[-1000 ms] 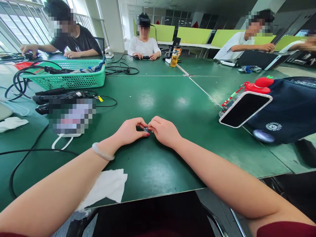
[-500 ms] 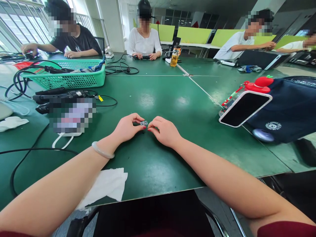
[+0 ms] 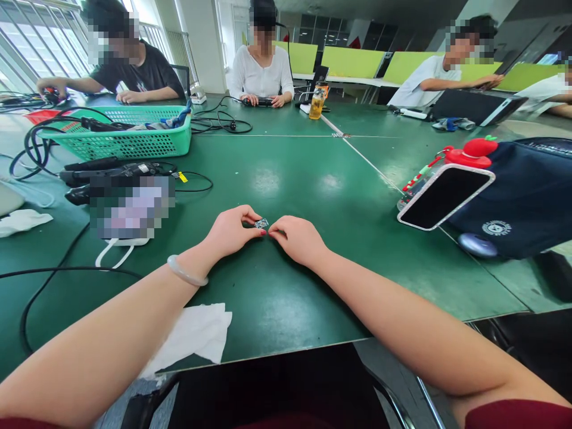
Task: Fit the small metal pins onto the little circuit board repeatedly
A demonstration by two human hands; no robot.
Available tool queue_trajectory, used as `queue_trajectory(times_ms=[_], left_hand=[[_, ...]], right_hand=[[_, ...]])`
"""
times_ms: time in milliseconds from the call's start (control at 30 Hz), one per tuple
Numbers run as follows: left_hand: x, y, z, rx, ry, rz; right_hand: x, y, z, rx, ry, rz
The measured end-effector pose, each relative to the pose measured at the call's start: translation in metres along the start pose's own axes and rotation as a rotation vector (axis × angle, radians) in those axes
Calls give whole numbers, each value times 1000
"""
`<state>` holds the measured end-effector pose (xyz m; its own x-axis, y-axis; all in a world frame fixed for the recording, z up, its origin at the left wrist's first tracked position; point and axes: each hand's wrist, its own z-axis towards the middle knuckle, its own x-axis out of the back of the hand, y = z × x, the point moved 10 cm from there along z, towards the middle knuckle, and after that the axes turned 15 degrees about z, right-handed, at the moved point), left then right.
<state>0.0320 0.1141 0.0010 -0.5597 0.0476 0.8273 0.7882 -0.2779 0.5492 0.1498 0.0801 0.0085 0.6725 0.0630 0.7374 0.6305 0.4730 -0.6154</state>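
Observation:
Between the thumb and fingers of my left hand [image 3: 232, 229] is a small dark piece with a white pattern [image 3: 261, 223], too small to name. My right hand [image 3: 300, 238] is just to the right of it, with thumb and fingertips pinched together. Whether anything lies in that pinch cannot be made out. Both hands rest low over the green table [image 3: 286, 167], their fingertips almost meeting. A pale bangle [image 3: 186, 271] circles my left wrist, and a white tissue [image 3: 201, 333] lies beneath that forearm.
At left stand a green basket [image 3: 120, 140] of cables, black devices [image 3: 111, 176] and a blurred-out phone [image 3: 134, 208]. To the right a phone [image 3: 447, 196] leans by a red-lidded bottle [image 3: 476, 154] and a dark blue bag [image 3: 527, 196]. Several people sit around the table.
My right hand has dropped slightly, its fingers closing into a tighter pinch. The patterned piece has tilted a little in my left hand, which otherwise stays in place.

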Motion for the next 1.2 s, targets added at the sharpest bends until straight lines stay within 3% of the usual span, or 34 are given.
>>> queue_trajectory(times_ms=[167,400,667,933,1067,1200], left_hand=[[3,10,-4,-54,19,-13],[6,18,-6,-115,39,-60],[7,20,-7,-127,36,-131],[-13,12,-5,22,-166,-559],[-13,3,-3,63,-141,-612],[-15,-1,-2,78,-141,-605]], right_hand=[[18,16,-2,-75,178,343],[17,17,-5,-73,214,546],[19,13,-5,-71,220,498],[36,-6,-8,97,272,352],[36,5,-6,20,236,318],[26,17,-3,-65,92,166]])
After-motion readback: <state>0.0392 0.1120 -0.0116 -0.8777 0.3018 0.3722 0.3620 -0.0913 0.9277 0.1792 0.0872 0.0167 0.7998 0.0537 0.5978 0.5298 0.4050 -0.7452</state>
